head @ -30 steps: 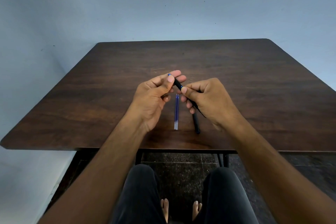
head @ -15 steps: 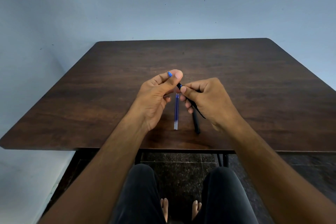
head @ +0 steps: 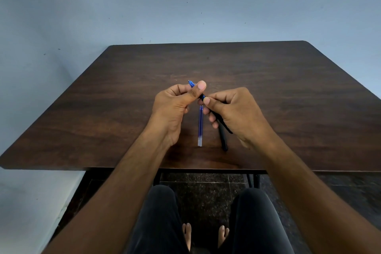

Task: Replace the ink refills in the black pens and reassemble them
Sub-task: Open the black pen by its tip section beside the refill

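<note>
Black pen barrel (head: 218, 118), pinched in the right hand (head: 233, 113); blue refill (head: 191, 84), pinched in the left hand (head: 175, 105), was drawn further out than a second before above the table's (head: 288, 88) near edge, so removal was judged nearly done; two spare refills (head: 200, 126) and a second black pen (head: 223, 140) were left lying there.

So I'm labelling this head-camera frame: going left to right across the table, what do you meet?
Left hand pinching a blue refill → spare refills lying on the table → black pen → right hand.
</note>
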Available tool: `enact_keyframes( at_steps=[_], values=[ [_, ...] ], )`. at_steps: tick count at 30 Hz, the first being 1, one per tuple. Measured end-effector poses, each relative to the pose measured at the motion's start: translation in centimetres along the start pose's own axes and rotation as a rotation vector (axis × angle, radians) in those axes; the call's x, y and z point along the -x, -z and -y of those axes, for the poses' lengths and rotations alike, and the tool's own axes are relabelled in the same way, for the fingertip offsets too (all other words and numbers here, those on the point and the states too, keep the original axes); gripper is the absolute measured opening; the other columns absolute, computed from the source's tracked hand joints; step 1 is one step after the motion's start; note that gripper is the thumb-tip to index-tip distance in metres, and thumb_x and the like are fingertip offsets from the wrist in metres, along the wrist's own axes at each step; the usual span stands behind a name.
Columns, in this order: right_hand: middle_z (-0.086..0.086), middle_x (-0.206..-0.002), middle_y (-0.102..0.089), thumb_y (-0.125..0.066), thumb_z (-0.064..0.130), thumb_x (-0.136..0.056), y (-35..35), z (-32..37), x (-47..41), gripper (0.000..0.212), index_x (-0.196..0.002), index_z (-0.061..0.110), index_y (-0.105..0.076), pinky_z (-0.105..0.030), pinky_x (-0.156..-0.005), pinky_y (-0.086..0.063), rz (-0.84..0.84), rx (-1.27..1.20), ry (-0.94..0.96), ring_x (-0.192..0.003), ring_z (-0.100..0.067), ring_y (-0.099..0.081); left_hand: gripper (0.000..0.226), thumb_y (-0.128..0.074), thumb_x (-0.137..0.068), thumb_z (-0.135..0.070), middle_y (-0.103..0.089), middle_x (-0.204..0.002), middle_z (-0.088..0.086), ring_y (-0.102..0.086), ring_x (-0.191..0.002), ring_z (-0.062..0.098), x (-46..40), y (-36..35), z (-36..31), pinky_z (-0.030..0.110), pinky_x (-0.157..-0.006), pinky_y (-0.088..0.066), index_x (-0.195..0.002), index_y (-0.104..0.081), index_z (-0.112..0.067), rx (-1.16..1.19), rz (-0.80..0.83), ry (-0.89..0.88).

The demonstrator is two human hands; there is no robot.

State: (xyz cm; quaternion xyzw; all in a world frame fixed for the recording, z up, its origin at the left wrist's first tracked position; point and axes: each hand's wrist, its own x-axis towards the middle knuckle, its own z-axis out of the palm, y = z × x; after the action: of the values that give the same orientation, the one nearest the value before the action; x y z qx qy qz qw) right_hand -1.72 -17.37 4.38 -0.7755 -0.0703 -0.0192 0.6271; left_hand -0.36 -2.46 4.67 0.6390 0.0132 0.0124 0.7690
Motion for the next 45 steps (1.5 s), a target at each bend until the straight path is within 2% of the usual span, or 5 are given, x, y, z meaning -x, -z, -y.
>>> enact_keyframes(
  at_steps=[5,11,29,35,45],
  values=[
    [-0.009,-0.072,-0.071,-0.062,0.011,-0.099,0.0,0.2,0.0,0.017,-0.097,0.003,-0.077,-0.028,-0.054,-0.051,-0.002,0.001,0.005,-0.058,-0.016,-0.059,0.029,-0.077,-0.072,-0.043,-0.061,-0.065,-0.006,-0.054,-0.063,0.008,-0.1,-0.2,-0.3,0.025,-0.065,-0.040,-0.074,-0.059,-0.021,0.027,0.106,0.074],
    [-0.007,-0.073,-0.071,-0.062,0.011,-0.099,0.5,0.0,0.0,0.016,-0.099,0.006,-0.077,-0.028,-0.056,-0.051,-0.025,0.030,-0.006,-0.059,-0.013,-0.060,0.027,-0.048,-0.102,-0.014,-0.072,-0.122,0.000,-0.059,-0.091,0.008,0.3,0.9,0.0,0.026,-0.070,-0.036,-0.120,-0.068,-0.018,0.073,0.243,0.013],
    [-0.013,-0.076,-0.072,-0.065,0.009,-0.097,0.3,0.0,0.0,0.014,-0.101,0.001,-0.076,-0.031,-0.056,-0.055,-0.012,-0.037,-0.013,-0.059,-0.017,-0.061,0.027,-0.080,-0.072,-0.030,-0.067,-0.079,-0.008,-0.050,-0.069,0.006,-0.6,0.5,1.0,0.026,-0.070,-0.039,-0.095,-0.074,-0.017,0.189,0.042,0.071],
    [-0.011,-0.075,-0.072,-0.065,0.009,-0.097,0.6,0.1,0.0,0.013,-0.099,0.003,-0.076,-0.033,-0.059,-0.056,-0.027,-0.017,-0.018,-0.060,-0.016,-0.062,0.025,-0.061,-0.096,-0.018,-0.074,-0.117,0.001,-0.057,-0.078,-0.001,-0.3,1.1,0.4,0.030,-0.073,-0.032,-0.119,-0.072,-0.018,0.074,0.156,0.000],
    [-0.019,-0.079,-0.073,-0.070,0.006,-0.092,0.4,0.3,0.2,0.010,-0.097,0.001,-0.077,-0.038,-0.062,-0.061,-0.007,-0.027,0.000,-0.061,-0.020,-0.065,0.027,-0.083,-0.067,-0.034,-0.059,-0.074,-0.007,-0.047,-0.066,0.006,-0.6,0.7,0.1,0.024,-0.066,-0.038,-0.087,-0.072,-0.018,0.139,-0.025,0.083]
  ],
)
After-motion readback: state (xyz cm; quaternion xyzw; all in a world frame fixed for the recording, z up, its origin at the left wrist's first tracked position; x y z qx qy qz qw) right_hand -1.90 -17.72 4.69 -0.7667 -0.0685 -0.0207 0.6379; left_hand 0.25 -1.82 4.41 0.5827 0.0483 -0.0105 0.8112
